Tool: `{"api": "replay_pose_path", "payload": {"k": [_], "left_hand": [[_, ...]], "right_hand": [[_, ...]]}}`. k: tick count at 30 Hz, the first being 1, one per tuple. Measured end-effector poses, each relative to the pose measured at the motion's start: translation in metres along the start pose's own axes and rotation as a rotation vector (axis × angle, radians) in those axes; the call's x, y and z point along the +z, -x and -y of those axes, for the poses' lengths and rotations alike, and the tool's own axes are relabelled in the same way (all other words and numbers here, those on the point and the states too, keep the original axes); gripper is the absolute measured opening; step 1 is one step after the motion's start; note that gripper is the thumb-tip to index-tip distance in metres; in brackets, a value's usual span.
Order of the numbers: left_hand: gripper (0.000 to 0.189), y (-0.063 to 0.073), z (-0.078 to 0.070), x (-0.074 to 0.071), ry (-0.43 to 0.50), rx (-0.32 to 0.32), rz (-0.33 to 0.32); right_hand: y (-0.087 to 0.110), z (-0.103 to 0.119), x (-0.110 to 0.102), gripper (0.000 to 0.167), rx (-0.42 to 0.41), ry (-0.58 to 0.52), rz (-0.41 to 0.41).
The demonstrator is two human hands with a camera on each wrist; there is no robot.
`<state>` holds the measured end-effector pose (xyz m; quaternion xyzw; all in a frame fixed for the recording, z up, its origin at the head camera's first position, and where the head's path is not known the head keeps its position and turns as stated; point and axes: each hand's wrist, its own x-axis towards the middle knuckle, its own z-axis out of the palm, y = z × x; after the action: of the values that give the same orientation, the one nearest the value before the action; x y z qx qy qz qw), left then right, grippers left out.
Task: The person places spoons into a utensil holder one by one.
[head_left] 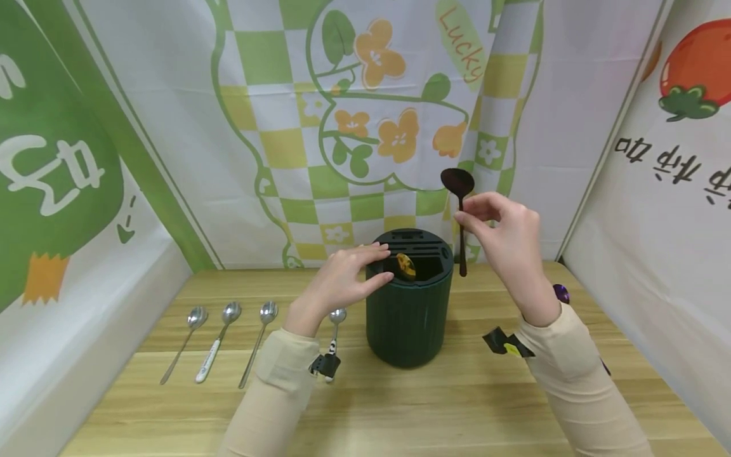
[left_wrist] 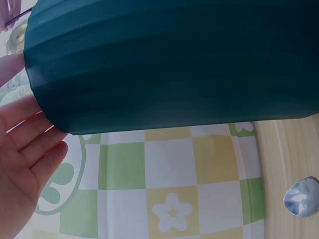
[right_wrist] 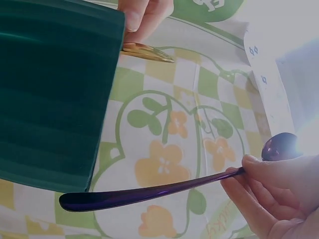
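The right hand (head_left: 508, 238) is held up, thumb and fingers pinched tight around the thin neck of a shiny dark purple spoon (right_wrist: 149, 193), which hangs bowl up beside the round, dark green utensil holder (head_left: 407, 324). The left hand (head_left: 345, 273) rests on the holder's top edge, its fingers almost straight and its thumb spread wide, gripping nothing. A smooth gold spoon (head_left: 406, 266) pokes out of the holder, and four silvery spoons (head_left: 208, 360) lie on the streaky wooden worktop (head_left: 428, 406).
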<state>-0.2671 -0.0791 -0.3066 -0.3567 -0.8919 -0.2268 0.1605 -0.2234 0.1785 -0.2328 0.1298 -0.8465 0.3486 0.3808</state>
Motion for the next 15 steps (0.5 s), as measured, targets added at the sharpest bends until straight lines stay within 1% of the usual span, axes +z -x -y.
{"api": "replay_pose_path", "payload": {"k": [8, 15], "left_hand": [[0.051, 0.000, 0.000, 0.000, -0.007, 0.001, 0.001], [0.051, 0.000, 0.001, 0.001, 0.003, -0.002, 0.000]], "right_hand": [[-0.006, 0.007, 0.002, 0.021, -0.011, -0.037, -0.015], [-0.011, 0.013, 0.004, 0.021, -0.019, -0.045, -0.011]]}}
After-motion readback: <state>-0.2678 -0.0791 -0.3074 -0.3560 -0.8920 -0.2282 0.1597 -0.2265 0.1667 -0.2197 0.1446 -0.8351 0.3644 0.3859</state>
